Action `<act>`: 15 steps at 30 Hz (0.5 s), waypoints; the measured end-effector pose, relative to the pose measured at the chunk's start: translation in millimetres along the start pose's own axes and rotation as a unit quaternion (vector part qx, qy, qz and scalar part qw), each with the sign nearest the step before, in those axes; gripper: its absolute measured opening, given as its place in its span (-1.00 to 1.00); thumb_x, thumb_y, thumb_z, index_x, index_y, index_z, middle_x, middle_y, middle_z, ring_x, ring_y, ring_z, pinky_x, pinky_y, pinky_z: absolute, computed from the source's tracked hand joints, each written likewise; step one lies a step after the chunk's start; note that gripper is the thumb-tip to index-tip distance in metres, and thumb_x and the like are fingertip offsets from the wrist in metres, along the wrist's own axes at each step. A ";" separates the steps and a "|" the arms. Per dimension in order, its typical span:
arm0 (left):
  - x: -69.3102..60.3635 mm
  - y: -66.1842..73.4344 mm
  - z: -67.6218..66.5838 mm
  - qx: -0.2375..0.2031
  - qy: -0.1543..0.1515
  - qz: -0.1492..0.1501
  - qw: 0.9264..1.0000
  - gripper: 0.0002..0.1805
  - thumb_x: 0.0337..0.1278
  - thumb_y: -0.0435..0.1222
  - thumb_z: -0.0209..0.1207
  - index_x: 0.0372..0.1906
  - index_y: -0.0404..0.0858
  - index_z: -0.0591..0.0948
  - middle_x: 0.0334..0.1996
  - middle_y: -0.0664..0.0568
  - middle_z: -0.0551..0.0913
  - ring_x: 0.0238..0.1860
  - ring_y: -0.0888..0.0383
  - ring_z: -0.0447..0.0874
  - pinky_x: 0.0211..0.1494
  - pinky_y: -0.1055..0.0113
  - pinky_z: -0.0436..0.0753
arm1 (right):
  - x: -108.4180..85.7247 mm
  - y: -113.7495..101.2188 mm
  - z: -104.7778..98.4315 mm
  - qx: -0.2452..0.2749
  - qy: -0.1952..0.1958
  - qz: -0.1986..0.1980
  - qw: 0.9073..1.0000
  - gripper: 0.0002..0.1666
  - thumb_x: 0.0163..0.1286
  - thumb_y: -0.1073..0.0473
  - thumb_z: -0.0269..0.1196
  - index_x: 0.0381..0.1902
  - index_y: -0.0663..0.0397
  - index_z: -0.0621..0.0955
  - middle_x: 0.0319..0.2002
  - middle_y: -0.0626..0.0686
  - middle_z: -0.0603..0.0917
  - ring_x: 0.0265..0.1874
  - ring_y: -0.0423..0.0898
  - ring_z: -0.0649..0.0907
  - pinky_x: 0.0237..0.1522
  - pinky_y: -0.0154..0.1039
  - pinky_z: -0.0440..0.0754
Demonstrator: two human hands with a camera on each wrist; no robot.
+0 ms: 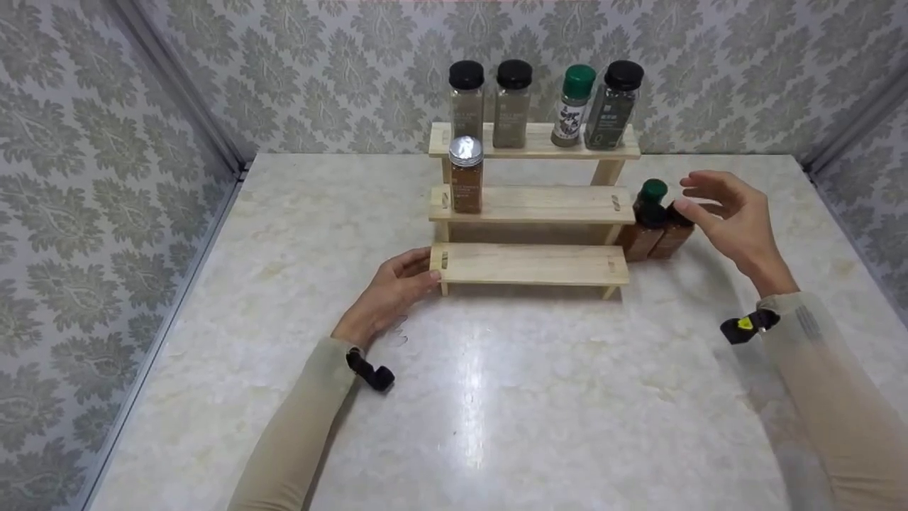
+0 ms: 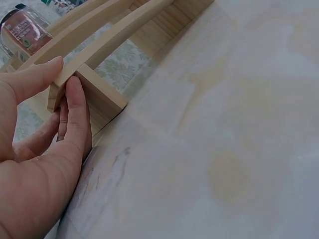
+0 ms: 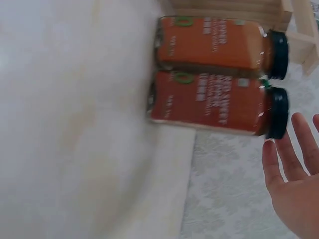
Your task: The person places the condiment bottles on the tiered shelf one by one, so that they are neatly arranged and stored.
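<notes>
The left hand [image 1: 389, 291] grips the left end of the lowest shelf of a three-tier wooden rack [image 1: 532, 264]; in the left wrist view its thumb and fingers [image 2: 76, 107] pinch the shelf's corner. Beside the rack's right side stand two black-capped bottles, an orange one [image 3: 209, 42] and a red one [image 3: 209, 102], with a green-capped bottle [image 1: 653, 190] behind them. The right hand [image 1: 734, 216] is at the red bottle's black cap, fingers spread and relaxed; whether it touches the cap I cannot tell.
On the top shelf stand two black-capped bottles [image 1: 466, 99] [image 1: 512, 106] at left, a green-capped shaker [image 1: 569, 113] and a dark-labelled bottle [image 1: 611, 113] at right. A silver-capped bottle [image 1: 467, 181] stands at the middle shelf's left end. Patterned walls [image 1: 355, 71] border the marble-look table [image 1: 532, 397].
</notes>
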State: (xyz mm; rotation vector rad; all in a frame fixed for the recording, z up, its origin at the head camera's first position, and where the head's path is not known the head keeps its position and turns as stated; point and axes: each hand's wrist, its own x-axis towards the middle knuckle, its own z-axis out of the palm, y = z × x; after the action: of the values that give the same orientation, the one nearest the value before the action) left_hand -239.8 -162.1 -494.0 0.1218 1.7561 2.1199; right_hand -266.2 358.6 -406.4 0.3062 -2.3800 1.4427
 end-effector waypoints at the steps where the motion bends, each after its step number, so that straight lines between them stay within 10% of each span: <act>1: -0.2 -0.1 0.0 -0.001 -0.002 0.001 1.000 -0.30 0.46 -0.41 0.29 0.60 -0.33 0.33 0.49 -0.26 0.44 0.41 -0.10 0.54 0.38 0.25 0.67 | -1.9 3.8 -0.4 0.004 -0.002 0.005 1.000 -0.46 0.48 0.23 0.42 0.38 0.04 0.64 0.22 -0.01 0.74 0.17 -0.25 0.70 0.15 -0.54 0.63; 15: -1.1 -0.6 -0.9 0.005 -0.007 0.014 1.000 -0.31 0.46 -0.40 0.28 0.58 -0.35 0.34 0.46 -0.27 0.47 0.36 -0.07 0.58 0.31 0.28 0.70 | -15.7 40.0 8.0 0.015 -0.030 0.060 0.998 -0.35 0.56 0.13 0.36 0.54 -0.02 0.50 0.42 -0.03 0.57 0.36 -0.35 0.56 0.30 -0.57 0.53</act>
State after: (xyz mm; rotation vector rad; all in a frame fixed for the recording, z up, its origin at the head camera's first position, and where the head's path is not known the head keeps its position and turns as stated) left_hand -238.9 -163.3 -494.6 0.1651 1.7680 2.1252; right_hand -267.3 370.1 -448.5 0.2202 -2.4648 1.5426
